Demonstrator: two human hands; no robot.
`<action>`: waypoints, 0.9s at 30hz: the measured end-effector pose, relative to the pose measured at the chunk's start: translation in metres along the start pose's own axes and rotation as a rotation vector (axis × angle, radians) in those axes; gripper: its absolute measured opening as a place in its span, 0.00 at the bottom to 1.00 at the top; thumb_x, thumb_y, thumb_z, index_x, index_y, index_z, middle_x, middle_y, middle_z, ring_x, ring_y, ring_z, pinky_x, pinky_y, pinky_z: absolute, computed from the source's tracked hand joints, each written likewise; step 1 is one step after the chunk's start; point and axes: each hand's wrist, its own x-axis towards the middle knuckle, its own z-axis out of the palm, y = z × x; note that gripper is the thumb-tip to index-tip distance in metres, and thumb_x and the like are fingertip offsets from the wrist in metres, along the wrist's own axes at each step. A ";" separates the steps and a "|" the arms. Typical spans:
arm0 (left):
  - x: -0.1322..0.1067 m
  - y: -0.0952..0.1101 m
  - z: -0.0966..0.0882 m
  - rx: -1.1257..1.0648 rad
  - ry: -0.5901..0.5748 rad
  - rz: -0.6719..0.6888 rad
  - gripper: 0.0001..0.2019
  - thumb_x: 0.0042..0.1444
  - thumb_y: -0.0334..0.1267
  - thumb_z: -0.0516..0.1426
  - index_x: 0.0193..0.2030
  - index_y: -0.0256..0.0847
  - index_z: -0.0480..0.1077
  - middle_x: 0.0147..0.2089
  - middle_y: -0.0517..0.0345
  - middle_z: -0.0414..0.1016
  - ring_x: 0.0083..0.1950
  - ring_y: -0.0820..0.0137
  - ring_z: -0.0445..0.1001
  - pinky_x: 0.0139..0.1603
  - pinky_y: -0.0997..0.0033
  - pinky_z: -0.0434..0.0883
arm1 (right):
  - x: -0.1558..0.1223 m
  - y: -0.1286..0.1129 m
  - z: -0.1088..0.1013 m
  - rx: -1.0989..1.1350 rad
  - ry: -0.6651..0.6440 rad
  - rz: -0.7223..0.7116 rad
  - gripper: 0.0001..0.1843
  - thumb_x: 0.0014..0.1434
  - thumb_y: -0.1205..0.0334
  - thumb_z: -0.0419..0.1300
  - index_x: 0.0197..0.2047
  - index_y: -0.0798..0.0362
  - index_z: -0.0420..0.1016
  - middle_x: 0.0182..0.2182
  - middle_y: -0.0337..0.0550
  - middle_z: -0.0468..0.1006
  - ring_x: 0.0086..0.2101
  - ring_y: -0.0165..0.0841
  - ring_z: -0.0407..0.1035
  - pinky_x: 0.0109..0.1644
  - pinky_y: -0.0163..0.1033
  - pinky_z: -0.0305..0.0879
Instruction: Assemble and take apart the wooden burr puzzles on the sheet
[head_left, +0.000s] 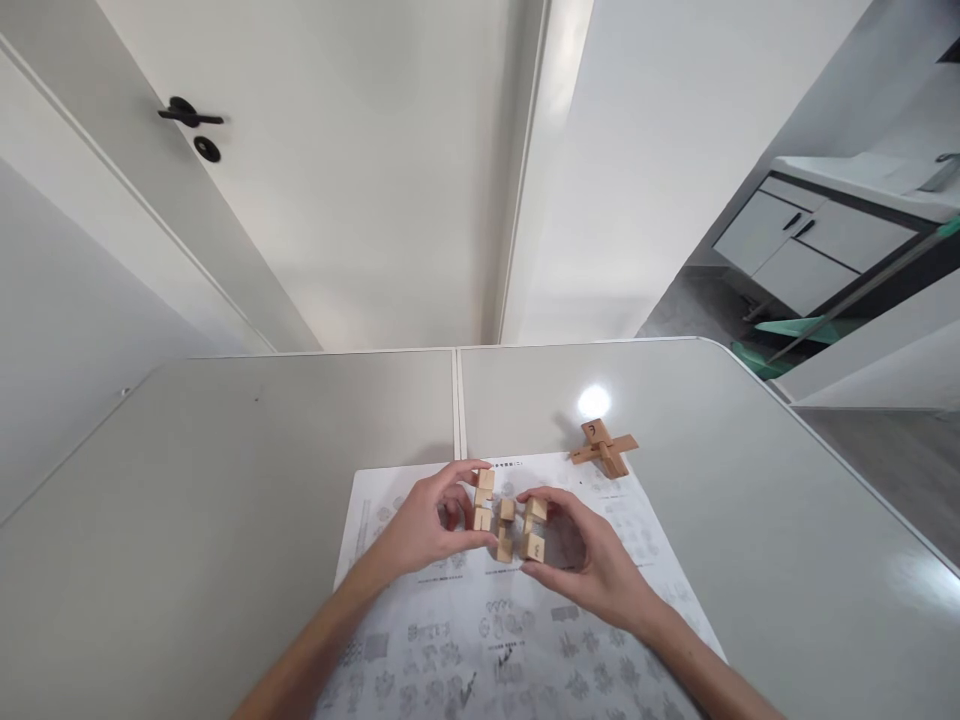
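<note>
My left hand (424,525) pinches a notched wooden puzzle piece (484,498) between thumb and fingers, holding it upright. My right hand (589,560) grips another notched wooden piece (534,530) the same way. Between the two a third wooden piece (505,530) stands, touching both held pieces. All sit over a printed instruction sheet (517,640) lying on the grey table (225,480).
An assembled wooden cross-shaped puzzle (604,447) rests on the table just past the sheet's far right corner. A seam (456,400) runs down the table's middle. A white door with a black handle (189,115) stands behind; cabinets (802,240) lie at the right.
</note>
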 end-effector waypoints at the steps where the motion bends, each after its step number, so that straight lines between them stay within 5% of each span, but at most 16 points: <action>1: 0.000 -0.001 0.001 0.024 0.026 0.004 0.37 0.50 0.46 0.73 0.65 0.47 0.67 0.39 0.62 0.75 0.31 0.72 0.71 0.33 0.72 0.69 | 0.000 0.000 0.001 0.029 0.007 -0.001 0.29 0.63 0.56 0.70 0.64 0.42 0.67 0.56 0.47 0.76 0.51 0.45 0.73 0.53 0.46 0.72; 5: 0.000 -0.006 0.007 0.127 0.102 0.047 0.36 0.52 0.48 0.72 0.65 0.48 0.67 0.36 0.64 0.75 0.30 0.72 0.70 0.33 0.72 0.70 | 0.000 -0.001 0.003 0.057 0.008 -0.037 0.24 0.67 0.48 0.66 0.62 0.43 0.70 0.49 0.47 0.74 0.43 0.41 0.71 0.44 0.42 0.69; 9: -0.003 -0.002 0.017 0.172 0.106 0.081 0.35 0.52 0.47 0.72 0.66 0.50 0.67 0.36 0.66 0.75 0.30 0.73 0.69 0.34 0.73 0.70 | 0.000 -0.001 0.003 0.117 -0.005 0.029 0.17 0.73 0.42 0.57 0.46 0.47 0.71 0.35 0.39 0.66 0.31 0.34 0.60 0.33 0.38 0.58; 17: -0.004 0.009 0.034 0.081 0.057 0.051 0.36 0.53 0.46 0.72 0.66 0.52 0.65 0.39 0.65 0.77 0.30 0.73 0.71 0.32 0.73 0.69 | -0.004 0.000 0.001 0.394 -0.077 0.245 0.21 0.77 0.38 0.46 0.48 0.47 0.65 0.25 0.29 0.52 0.25 0.31 0.46 0.29 0.38 0.46; 22: -0.003 0.006 0.036 0.059 0.042 0.018 0.36 0.53 0.48 0.71 0.66 0.50 0.65 0.34 0.65 0.75 0.31 0.71 0.71 0.32 0.72 0.69 | -0.004 -0.005 0.000 0.528 -0.174 0.224 0.19 0.79 0.43 0.46 0.55 0.48 0.66 0.25 0.31 0.61 0.26 0.30 0.53 0.33 0.39 0.53; 27: -0.005 0.009 0.035 0.012 0.008 0.006 0.36 0.52 0.51 0.72 0.65 0.49 0.67 0.37 0.63 0.77 0.31 0.71 0.71 0.32 0.72 0.68 | -0.004 0.000 0.003 0.544 -0.167 0.196 0.17 0.76 0.46 0.55 0.59 0.47 0.65 0.36 0.36 0.74 0.21 0.24 0.61 0.33 0.38 0.60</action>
